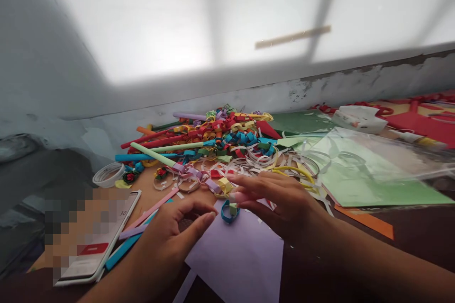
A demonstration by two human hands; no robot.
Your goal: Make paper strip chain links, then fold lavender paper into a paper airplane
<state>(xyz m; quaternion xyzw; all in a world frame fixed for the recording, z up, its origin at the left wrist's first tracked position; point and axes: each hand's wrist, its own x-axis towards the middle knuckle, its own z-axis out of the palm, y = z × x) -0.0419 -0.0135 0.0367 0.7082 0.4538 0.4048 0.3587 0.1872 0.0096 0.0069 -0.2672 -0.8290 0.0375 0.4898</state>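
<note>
I'd judge the paper chain [194,173] well under way: lilac and yellow links are joined, and a blue link [227,219] sits at the top of the lilac sheet [245,255], while strips [124,247] lie unlooped at the left (so more could be added). The left hand [179,229] curves just beside the blue link, thumb and index tips nearly meeting; I can't tell whether they pinch anything. The right hand [284,201] reaches across, fingers loosely stretched over the links, any grip hidden from me.
</note>
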